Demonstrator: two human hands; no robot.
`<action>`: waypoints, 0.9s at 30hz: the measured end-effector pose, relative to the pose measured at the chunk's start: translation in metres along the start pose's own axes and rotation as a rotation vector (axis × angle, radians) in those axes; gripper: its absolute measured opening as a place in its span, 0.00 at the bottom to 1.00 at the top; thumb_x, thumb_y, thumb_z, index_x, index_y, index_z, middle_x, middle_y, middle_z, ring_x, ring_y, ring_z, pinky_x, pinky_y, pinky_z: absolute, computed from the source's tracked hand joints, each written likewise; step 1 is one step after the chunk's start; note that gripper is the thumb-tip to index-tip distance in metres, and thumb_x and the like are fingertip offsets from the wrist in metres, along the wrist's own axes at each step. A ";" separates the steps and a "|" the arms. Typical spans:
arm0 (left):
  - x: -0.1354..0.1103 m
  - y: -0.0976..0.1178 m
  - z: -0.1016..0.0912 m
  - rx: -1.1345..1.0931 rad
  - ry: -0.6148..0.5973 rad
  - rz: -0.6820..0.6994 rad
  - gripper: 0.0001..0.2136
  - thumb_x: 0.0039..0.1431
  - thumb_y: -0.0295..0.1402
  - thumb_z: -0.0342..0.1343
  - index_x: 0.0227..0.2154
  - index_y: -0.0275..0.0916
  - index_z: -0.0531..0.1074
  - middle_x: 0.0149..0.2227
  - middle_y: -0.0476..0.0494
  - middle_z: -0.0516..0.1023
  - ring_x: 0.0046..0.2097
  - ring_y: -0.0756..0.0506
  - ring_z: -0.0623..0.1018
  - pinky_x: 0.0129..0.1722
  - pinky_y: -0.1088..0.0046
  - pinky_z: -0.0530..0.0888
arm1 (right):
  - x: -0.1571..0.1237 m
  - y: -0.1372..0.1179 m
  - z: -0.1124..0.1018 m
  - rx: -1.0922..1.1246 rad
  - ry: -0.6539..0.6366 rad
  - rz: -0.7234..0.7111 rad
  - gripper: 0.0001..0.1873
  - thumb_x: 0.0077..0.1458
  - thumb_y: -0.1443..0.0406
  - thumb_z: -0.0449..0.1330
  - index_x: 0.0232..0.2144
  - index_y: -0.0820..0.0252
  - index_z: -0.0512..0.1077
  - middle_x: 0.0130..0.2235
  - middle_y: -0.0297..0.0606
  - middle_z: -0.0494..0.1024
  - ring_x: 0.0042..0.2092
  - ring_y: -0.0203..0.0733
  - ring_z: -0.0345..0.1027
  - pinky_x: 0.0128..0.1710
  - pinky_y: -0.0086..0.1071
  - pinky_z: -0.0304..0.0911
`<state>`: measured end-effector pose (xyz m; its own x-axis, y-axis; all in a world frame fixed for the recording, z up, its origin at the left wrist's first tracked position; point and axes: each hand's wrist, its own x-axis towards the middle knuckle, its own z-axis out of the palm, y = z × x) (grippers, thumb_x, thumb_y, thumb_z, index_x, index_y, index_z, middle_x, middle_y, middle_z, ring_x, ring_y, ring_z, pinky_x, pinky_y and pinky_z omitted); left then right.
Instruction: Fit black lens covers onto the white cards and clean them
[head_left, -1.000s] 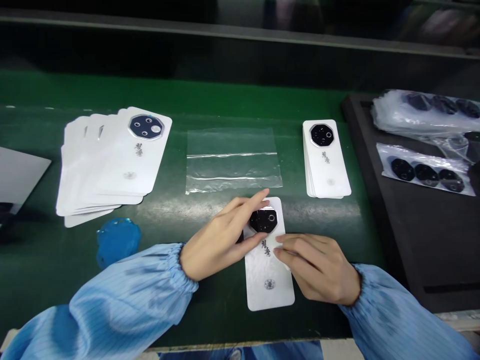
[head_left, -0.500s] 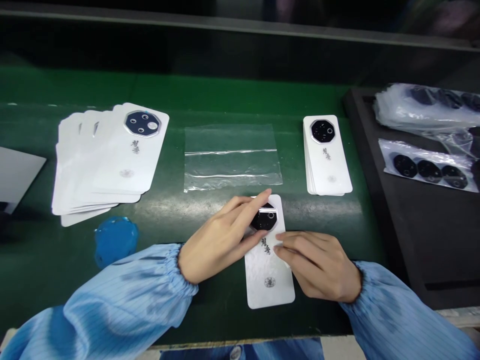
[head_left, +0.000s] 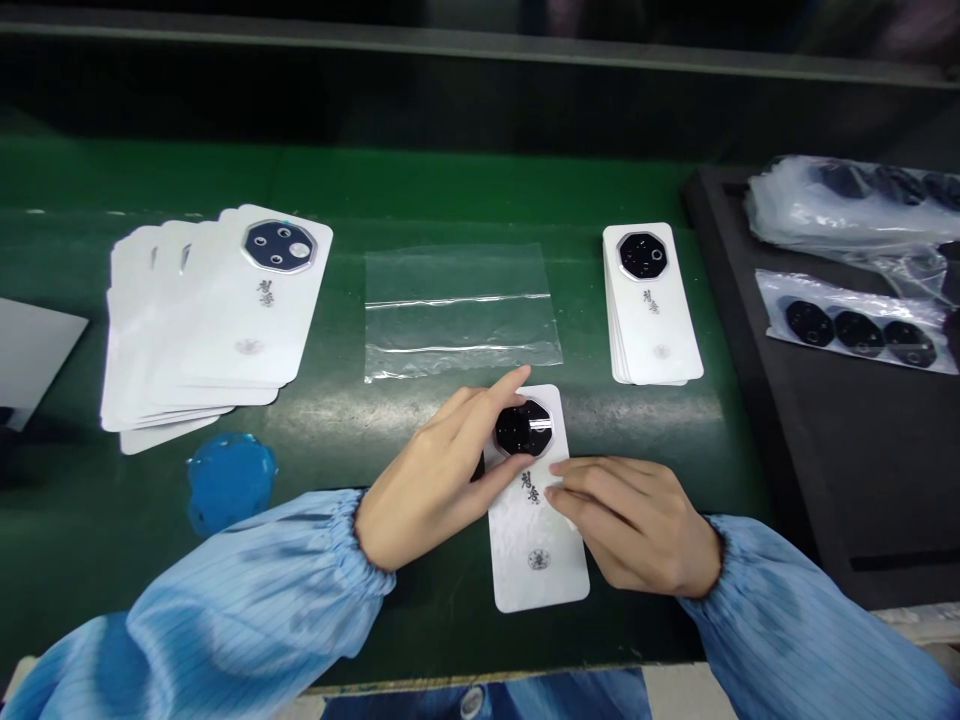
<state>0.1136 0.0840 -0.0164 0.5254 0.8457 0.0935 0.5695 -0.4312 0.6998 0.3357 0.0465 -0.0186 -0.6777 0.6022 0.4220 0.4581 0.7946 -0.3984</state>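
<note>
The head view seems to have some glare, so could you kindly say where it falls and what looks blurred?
Head view: white streak on the black disc by the left hand; head view: bright lines on the clear bag, dull sheen on the green table; head view: dark background at the top, blurred.

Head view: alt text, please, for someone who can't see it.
Left hand brackets the black camera module on a white phone back panel; right hand at its right edge. Beyond, a clear plastic bag lies between a fanned left panel stack and a neater right stack.
</note>
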 end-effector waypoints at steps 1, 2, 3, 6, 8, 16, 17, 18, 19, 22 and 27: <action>0.000 0.000 0.000 -0.009 0.006 -0.012 0.34 0.60 0.31 0.57 0.65 0.41 0.47 0.51 0.42 0.72 0.52 0.46 0.72 0.53 0.66 0.72 | 0.000 0.000 0.000 -0.008 -0.003 0.003 0.10 0.57 0.77 0.52 0.40 0.71 0.72 0.36 0.48 0.77 0.44 0.46 0.73 0.40 0.37 0.72; 0.000 0.001 0.000 -0.015 0.014 -0.020 0.34 0.59 0.31 0.58 0.65 0.41 0.48 0.51 0.43 0.72 0.52 0.46 0.72 0.53 0.67 0.72 | 0.000 0.000 0.000 -0.016 -0.005 0.006 0.11 0.57 0.76 0.52 0.40 0.71 0.72 0.37 0.47 0.77 0.43 0.46 0.73 0.39 0.36 0.72; 0.001 0.001 0.001 -0.019 0.025 -0.025 0.34 0.59 0.31 0.58 0.64 0.42 0.48 0.51 0.43 0.72 0.52 0.47 0.72 0.53 0.68 0.72 | -0.001 0.000 0.000 -0.026 -0.005 0.011 0.11 0.57 0.76 0.52 0.40 0.70 0.72 0.37 0.47 0.77 0.43 0.45 0.73 0.38 0.36 0.72; 0.000 0.002 0.001 -0.026 0.047 -0.027 0.34 0.58 0.30 0.59 0.64 0.42 0.50 0.51 0.44 0.73 0.52 0.47 0.73 0.52 0.68 0.72 | -0.001 0.001 0.000 -0.048 -0.002 0.029 0.12 0.57 0.76 0.52 0.41 0.68 0.72 0.38 0.46 0.77 0.41 0.43 0.73 0.36 0.34 0.72; 0.000 0.002 0.001 -0.031 0.048 -0.023 0.34 0.58 0.30 0.59 0.63 0.43 0.50 0.51 0.44 0.73 0.52 0.46 0.73 0.52 0.67 0.73 | -0.002 0.001 0.000 -0.064 -0.007 0.037 0.12 0.57 0.76 0.52 0.40 0.68 0.72 0.38 0.45 0.78 0.39 0.42 0.73 0.35 0.34 0.71; 0.003 0.003 0.002 -0.024 0.066 -0.012 0.32 0.57 0.29 0.59 0.62 0.43 0.52 0.50 0.44 0.74 0.50 0.45 0.74 0.50 0.65 0.74 | 0.001 -0.002 -0.002 -0.107 -0.050 0.055 0.11 0.57 0.75 0.52 0.40 0.67 0.72 0.38 0.42 0.78 0.38 0.41 0.74 0.32 0.32 0.70; 0.003 0.003 0.002 -0.024 0.068 -0.009 0.32 0.57 0.29 0.59 0.62 0.43 0.52 0.50 0.44 0.74 0.50 0.45 0.74 0.50 0.64 0.74 | 0.001 -0.002 -0.002 -0.107 -0.050 0.055 0.11 0.57 0.75 0.52 0.40 0.67 0.72 0.38 0.42 0.78 0.38 0.41 0.74 0.32 0.32 0.70; 0.003 0.004 0.002 -0.025 0.071 -0.007 0.31 0.57 0.29 0.59 0.62 0.43 0.53 0.50 0.44 0.74 0.50 0.45 0.74 0.50 0.64 0.74 | 0.001 -0.002 -0.002 -0.109 -0.048 0.055 0.12 0.57 0.76 0.52 0.40 0.67 0.72 0.38 0.42 0.78 0.38 0.41 0.74 0.32 0.32 0.70; 0.004 0.004 0.002 -0.026 0.069 -0.005 0.31 0.57 0.29 0.59 0.62 0.43 0.53 0.50 0.44 0.74 0.50 0.44 0.74 0.50 0.64 0.73 | 0.002 -0.002 -0.002 -0.110 -0.047 0.053 0.12 0.57 0.76 0.51 0.40 0.67 0.72 0.38 0.42 0.78 0.38 0.41 0.74 0.32 0.32 0.70; 0.004 0.005 0.002 -0.025 0.054 -0.007 0.31 0.57 0.29 0.58 0.62 0.43 0.53 0.50 0.45 0.74 0.50 0.45 0.74 0.50 0.65 0.73 | 0.002 -0.001 -0.002 -0.113 -0.049 0.053 0.13 0.57 0.76 0.51 0.40 0.67 0.73 0.38 0.41 0.78 0.38 0.41 0.74 0.32 0.32 0.70; 0.006 0.007 0.000 -0.009 0.038 -0.034 0.32 0.57 0.27 0.59 0.62 0.42 0.53 0.50 0.46 0.74 0.49 0.46 0.73 0.49 0.67 0.73 | 0.002 -0.002 -0.002 -0.108 -0.051 0.058 0.12 0.57 0.76 0.51 0.40 0.66 0.72 0.38 0.41 0.78 0.39 0.41 0.74 0.32 0.32 0.70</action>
<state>0.1207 0.0855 -0.0113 0.4813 0.8713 0.0959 0.5813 -0.3991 0.7091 0.3351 0.0462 -0.0154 -0.6757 0.6448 0.3574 0.5548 0.7640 -0.3294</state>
